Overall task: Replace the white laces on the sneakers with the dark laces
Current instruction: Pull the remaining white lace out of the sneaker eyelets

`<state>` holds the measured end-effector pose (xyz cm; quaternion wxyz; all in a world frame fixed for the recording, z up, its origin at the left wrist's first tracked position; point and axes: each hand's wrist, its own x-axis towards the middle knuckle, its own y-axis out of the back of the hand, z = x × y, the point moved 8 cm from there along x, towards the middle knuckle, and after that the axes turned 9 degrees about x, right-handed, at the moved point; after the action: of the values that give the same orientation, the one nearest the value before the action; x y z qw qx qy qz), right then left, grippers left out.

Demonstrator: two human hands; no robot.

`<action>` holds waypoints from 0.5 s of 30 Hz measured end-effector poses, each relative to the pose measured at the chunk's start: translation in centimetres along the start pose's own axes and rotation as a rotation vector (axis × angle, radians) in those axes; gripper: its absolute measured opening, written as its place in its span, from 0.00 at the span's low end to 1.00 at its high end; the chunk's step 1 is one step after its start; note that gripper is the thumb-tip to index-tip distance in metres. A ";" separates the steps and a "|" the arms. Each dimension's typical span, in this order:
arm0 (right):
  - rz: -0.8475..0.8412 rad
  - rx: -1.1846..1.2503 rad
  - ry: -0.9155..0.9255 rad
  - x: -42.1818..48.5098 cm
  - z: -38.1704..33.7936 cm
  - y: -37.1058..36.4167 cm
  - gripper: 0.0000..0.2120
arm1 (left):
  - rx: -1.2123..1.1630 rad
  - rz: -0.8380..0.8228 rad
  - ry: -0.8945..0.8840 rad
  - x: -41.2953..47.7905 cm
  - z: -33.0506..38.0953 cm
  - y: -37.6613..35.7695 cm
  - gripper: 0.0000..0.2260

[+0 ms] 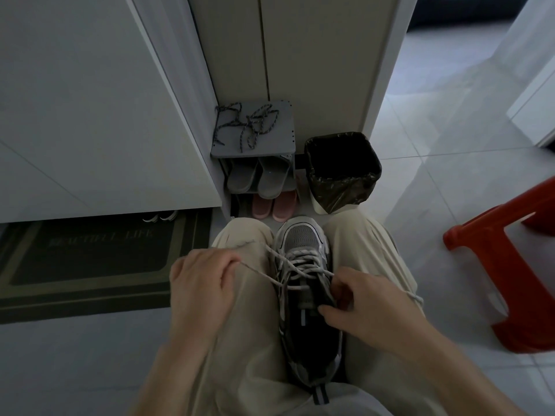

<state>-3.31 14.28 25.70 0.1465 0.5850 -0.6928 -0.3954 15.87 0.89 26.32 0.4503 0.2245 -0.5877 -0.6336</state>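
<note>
My left hand (201, 283) had its fingers pinched on the white lace (303, 265), taut from the sneaker (309, 295) just right of them. My right hand (360, 304) had its fingers curled round the shoe's side, and the dark laces (246, 124) lay well beyond both, on the shoe rack (282, 142). I judged that a hard tug could jam the lace at an eyelet, or drag the sneaker askew if the right grip slackened.

Dim light. White cabinets (90, 115) meet pale glossy floor tiles (435, 181). Dark doormat (90, 265) at left; grey rack (285, 136) with 2 slipper pairs (255, 178); lined bin (342, 187); red stool (486, 235) at right.
</note>
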 end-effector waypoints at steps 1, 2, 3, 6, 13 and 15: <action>-0.002 -0.005 0.001 0.0 0.0 0.0 0.15 | 0.013 -0.040 0.024 0.2 -0.7 -0.4 0.08; -0.005 -0.009 0.000 0.0 -0.1 0.0 0.15 | 0.035 -0.087 0.020 0.2 -0.7 -0.9 0.07; -0.007 -0.013 -0.003 0.0 -0.1 0.0 0.15 | 0.054 -0.131 -0.013 0.1 -0.2 -1.2 0.07; -0.018 -0.017 -0.008 0.0 -0.1 0.0 0.15 | -0.003 -0.149 -0.217 -0.9 3.8 -0.9 0.11; -0.026 -0.031 -0.018 0.1 -0.2 0.0 0.15 | -0.050 -0.069 -0.303 -1.5 7.2 -0.3 0.07; -0.014 -0.026 -0.019 0.1 -0.2 0.1 0.14 | -0.012 -0.052 -0.259 -1.3 6.4 -0.2 0.07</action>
<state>-3.29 14.12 25.91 0.1447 0.5842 -0.6848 -0.4108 11.30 5.45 27.16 0.3554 0.1535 -0.6311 -0.6721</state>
